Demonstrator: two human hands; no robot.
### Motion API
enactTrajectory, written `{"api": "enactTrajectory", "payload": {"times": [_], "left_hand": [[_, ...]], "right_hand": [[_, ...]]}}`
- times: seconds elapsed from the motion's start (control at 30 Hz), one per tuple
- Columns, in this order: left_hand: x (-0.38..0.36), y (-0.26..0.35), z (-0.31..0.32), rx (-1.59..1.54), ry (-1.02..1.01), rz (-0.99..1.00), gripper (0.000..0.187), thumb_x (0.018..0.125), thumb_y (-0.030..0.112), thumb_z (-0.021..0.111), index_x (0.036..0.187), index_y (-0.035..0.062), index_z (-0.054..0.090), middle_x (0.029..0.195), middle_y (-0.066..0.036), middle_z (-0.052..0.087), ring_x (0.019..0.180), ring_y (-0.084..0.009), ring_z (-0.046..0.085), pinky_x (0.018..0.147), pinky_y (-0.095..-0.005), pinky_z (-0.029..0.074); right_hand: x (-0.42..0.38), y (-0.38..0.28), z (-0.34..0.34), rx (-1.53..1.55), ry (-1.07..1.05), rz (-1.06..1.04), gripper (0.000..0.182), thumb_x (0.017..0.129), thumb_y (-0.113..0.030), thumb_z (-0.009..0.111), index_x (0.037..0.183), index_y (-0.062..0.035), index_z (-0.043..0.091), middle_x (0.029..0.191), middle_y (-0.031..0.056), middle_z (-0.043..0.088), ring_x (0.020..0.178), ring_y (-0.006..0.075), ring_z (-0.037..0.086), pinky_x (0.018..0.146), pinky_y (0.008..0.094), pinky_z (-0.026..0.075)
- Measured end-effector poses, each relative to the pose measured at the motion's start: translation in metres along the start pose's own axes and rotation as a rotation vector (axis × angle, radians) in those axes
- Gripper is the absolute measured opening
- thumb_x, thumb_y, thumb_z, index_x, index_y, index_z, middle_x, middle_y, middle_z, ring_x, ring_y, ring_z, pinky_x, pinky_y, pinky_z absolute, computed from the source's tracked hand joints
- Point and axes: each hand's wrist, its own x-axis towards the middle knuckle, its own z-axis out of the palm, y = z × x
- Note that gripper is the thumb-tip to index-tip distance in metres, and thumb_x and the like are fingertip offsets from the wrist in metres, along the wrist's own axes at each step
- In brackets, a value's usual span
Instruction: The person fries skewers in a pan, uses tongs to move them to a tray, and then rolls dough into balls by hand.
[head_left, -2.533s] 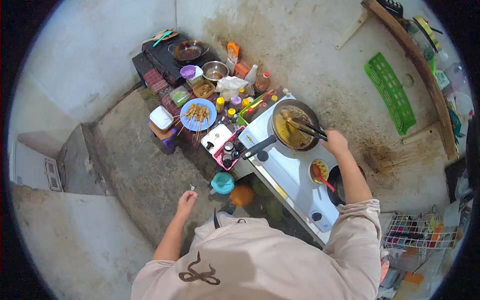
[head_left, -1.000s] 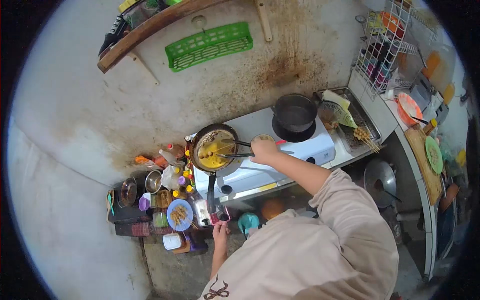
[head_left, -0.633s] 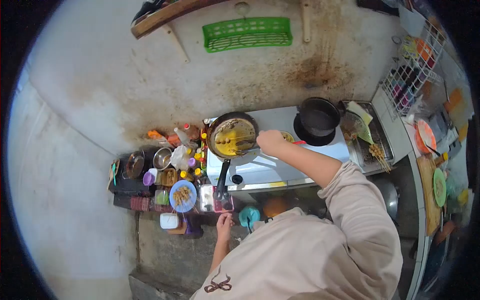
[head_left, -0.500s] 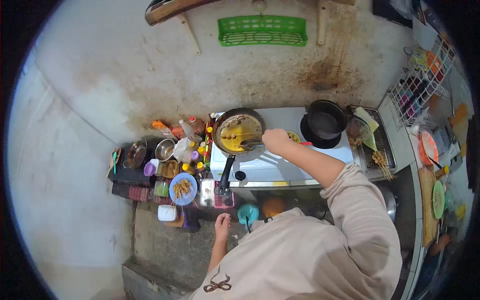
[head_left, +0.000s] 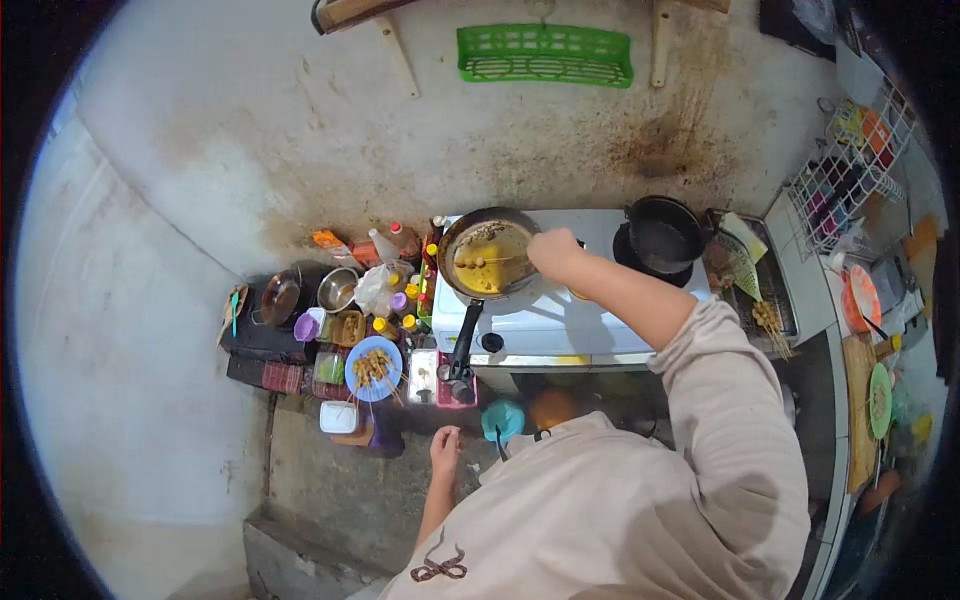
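Note:
A frying pan [head_left: 462, 225] with yellow liquid sits on the left of the white stove, its black handle pointing toward me. In the liquid lies a skewer of small round brown pieces [head_left: 470, 264], its stick running toward my right hand. My right hand [head_left: 553, 254] is closed at the pan's right rim around a dark spatula [head_left: 517, 271], whose handle is mostly hidden by my fingers. My left hand [head_left: 445, 448] hangs low in front of the stove, fingers curled, with nothing visible in it. Near it is a turquoise container [head_left: 503, 421].
A black pot [head_left: 664, 236] stands on the right burner of the white stove [head_left: 540, 335]. To the left are a blue plate of skewers [head_left: 374, 368], bottles and tubs. More skewers [head_left: 768, 320] lie at the right, by a wire rack [head_left: 835, 195].
The whole view has shifted slightly. My right hand has moved up over the pan's right rim, and the spatula has shifted up in the pan. My left hand stays low.

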Motion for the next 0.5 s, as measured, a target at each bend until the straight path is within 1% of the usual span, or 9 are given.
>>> {"api": "enactTrajectory", "payload": {"times": [0.03,0.1,0.23,0.33,0.43,0.5], "left_hand": [[0.002,0.0,-0.001,-0.033,-0.027,0.012,0.01,0.082,0.017,0.052,0.086,0.0078,0.053,0.066,0.005,0.045,0.059,-0.0035,0.041,0.051,-0.017,0.033],[0.007,-0.001,-0.002,-0.096,-0.083,0.035,0.009,0.083,0.017,0.051,0.086,0.0082,0.053,0.066,0.005,0.045,0.059,-0.0031,0.041,0.051,-0.0167,0.033],[0.016,-0.002,-0.004,-0.026,-0.065,0.055,0.009,0.083,0.017,0.052,0.086,0.0087,0.053,0.07,0.005,0.046,0.06,-0.003,0.041,0.051,-0.0167,0.033],[0.011,0.0,-0.005,-0.04,-0.053,0.022,0.01,0.083,0.017,0.052,0.086,0.008,0.053,0.07,0.005,0.047,0.06,-0.0033,0.041,0.051,-0.017,0.034],[0.012,-0.006,-0.01,-0.077,-0.077,0.024,0.01,0.083,0.017,0.051,0.086,0.0074,0.053,0.07,0.004,0.047,0.059,-0.0038,0.041,0.051,-0.0174,0.034],[0.013,-0.008,-0.012,-0.074,-0.091,0.03,0.01,0.083,0.017,0.052,0.086,0.0071,0.053,0.07,0.004,0.047,0.059,-0.004,0.041,0.051,-0.0176,0.034]], "right_hand": [[0.004,0.001,-0.005,0.028,-0.058,0.008,0.018,0.065,-0.013,0.06,0.081,-0.0063,0.065,0.09,0.0114,0.061,0.08,0.0238,0.061,0.061,0.0353,0.049],[0.012,0.003,-0.01,0.047,-0.106,0.056,0.024,0.062,-0.016,0.063,0.084,-0.0065,0.064,0.091,0.0099,0.062,0.082,0.0238,0.061,0.062,0.0357,0.049],[0.012,0.006,-0.012,0.177,-0.21,0.173,0.033,0.059,-0.018,0.067,0.09,-0.0069,0.063,0.092,0.0079,0.062,0.084,0.0224,0.06,0.065,0.0367,0.049],[0.009,0.008,0.004,0.281,-0.173,0.226,0.036,0.061,-0.026,0.068,0.09,-0.0067,0.062,0.089,0.0103,0.061,0.082,0.0257,0.059,0.068,0.0365,0.048],[0.004,0.008,0.01,0.315,-0.19,0.28,0.037,0.06,-0.023,0.066,0.094,-0.006,0.061,0.095,0.0081,0.061,0.085,0.0231,0.059,0.069,0.0361,0.049],[-0.002,0.008,0.014,0.346,-0.19,0.268,0.038,0.061,-0.023,0.065,0.095,-0.0059,0.061,0.096,0.0079,0.06,0.085,0.0242,0.059,0.07,0.0364,0.048]]}}
